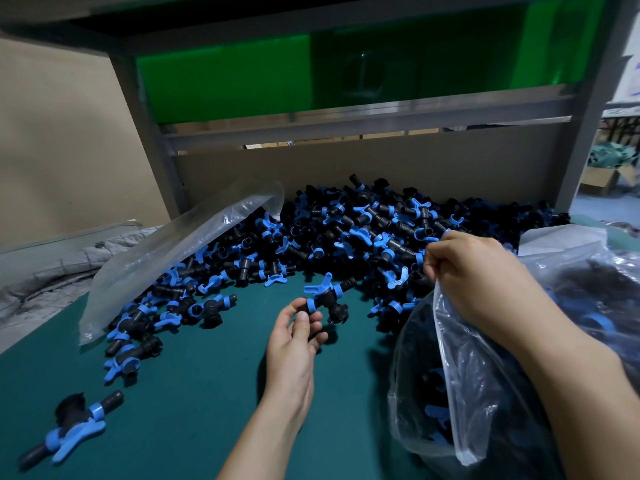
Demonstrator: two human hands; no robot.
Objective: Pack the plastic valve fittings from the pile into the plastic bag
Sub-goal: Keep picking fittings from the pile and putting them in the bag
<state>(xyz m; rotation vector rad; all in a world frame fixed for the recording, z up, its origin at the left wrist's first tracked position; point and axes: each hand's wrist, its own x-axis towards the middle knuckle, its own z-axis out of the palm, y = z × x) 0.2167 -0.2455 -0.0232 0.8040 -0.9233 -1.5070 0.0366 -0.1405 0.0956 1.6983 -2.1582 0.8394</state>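
Your left hand pinches one black end of a plastic valve fitting between thumb and fingertips, just in front of the pile; the fitting's long axis runs from your fingers up and to the right, with the blue butterfly handle uppermost and a side branch pointing down to the right; your right hand, fingers curled, grips the rim of the clear plastic bag, which stands on the green tabletop at right with fittings inside; a second clear bag lies slack over the pile's left edge; one stray fitting lies near left, its axis sloping up to the right; a sheet at far right carries print too blurred to read.
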